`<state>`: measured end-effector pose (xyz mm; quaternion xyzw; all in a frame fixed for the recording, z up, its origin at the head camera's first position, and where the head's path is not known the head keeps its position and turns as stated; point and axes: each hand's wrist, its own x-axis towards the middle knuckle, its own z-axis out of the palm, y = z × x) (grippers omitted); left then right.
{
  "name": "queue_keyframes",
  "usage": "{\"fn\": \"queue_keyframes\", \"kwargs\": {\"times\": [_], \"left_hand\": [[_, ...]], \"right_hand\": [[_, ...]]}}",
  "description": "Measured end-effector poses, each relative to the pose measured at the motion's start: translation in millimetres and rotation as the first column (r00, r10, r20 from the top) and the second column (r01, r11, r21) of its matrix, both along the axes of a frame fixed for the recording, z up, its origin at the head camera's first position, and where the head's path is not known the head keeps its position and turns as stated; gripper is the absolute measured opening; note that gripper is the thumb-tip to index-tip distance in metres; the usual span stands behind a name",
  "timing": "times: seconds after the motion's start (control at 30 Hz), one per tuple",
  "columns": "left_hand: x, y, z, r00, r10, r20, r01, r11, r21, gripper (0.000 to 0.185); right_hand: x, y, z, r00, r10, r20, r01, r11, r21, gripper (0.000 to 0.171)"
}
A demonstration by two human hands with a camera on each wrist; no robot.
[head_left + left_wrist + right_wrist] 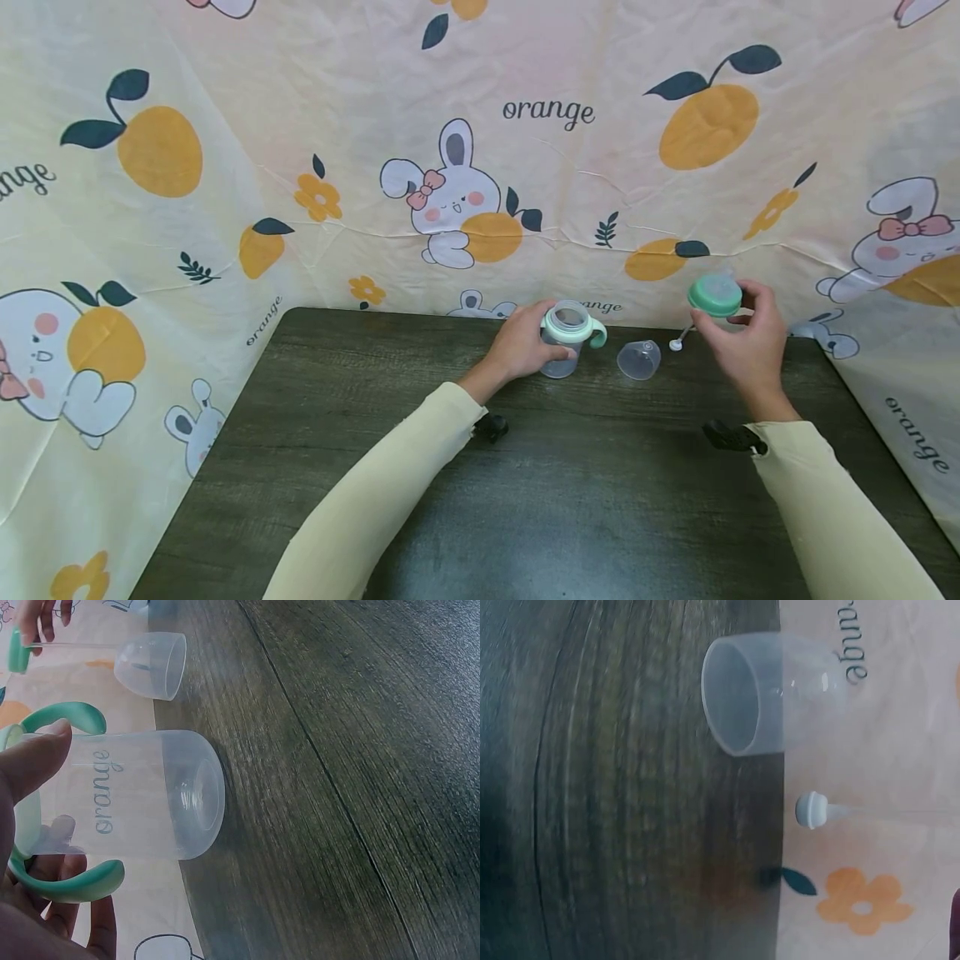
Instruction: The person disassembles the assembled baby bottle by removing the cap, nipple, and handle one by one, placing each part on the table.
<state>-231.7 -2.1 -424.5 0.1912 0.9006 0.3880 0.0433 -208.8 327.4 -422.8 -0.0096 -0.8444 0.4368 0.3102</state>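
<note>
My left hand (517, 343) grips a clear baby bottle (142, 795) near its top, thumb on one side and fingers on the other. The bottle is upright with its mouth uncovered, and has a pale green neck ring with two green handles (79, 885) and the word "orange" on its side. Over the table's back right, my right hand (753, 350) pinches a green bottle collar (714, 297) with a clear nipple on top. From that collar hangs a thin straw with a white weighted end (811, 810). Between the hands stands a clear dome cap (639, 360), rim down.
The dark wooden table (555, 500) ends just behind the bottle and cap. A cloth (337, 108) printed with rabbits and oranges hangs behind it and down both sides. A black wrist strap (491, 427) shows at the left sleeve.
</note>
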Motion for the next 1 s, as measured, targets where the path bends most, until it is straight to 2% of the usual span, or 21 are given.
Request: {"fn": "queue_keyframes", "kwargs": {"times": [0.3,0.67,1.0], "left_hand": [[-0.3,0.8,0.4,1.0,-0.003,0.001,0.003,1.0,-0.005,0.079],[-0.5,1.1,1.2,1.0,0.005,0.012,-0.005,1.0,-0.015,0.081],[0.0,0.0,1.6,1.0,0.003,0.018,-0.003,1.0,0.003,0.081]], "right_hand": [[1.2,13.5,-8.1,0.998,-0.041,0.043,0.04,0.999,0.026,0.069],[1.2,18.5,-13.9,0.997,-0.063,0.042,0.06,0.996,0.062,0.071],[8.6,18.3,-20.1,0.988,-0.066,0.136,0.059,0.997,0.056,0.068]]}}
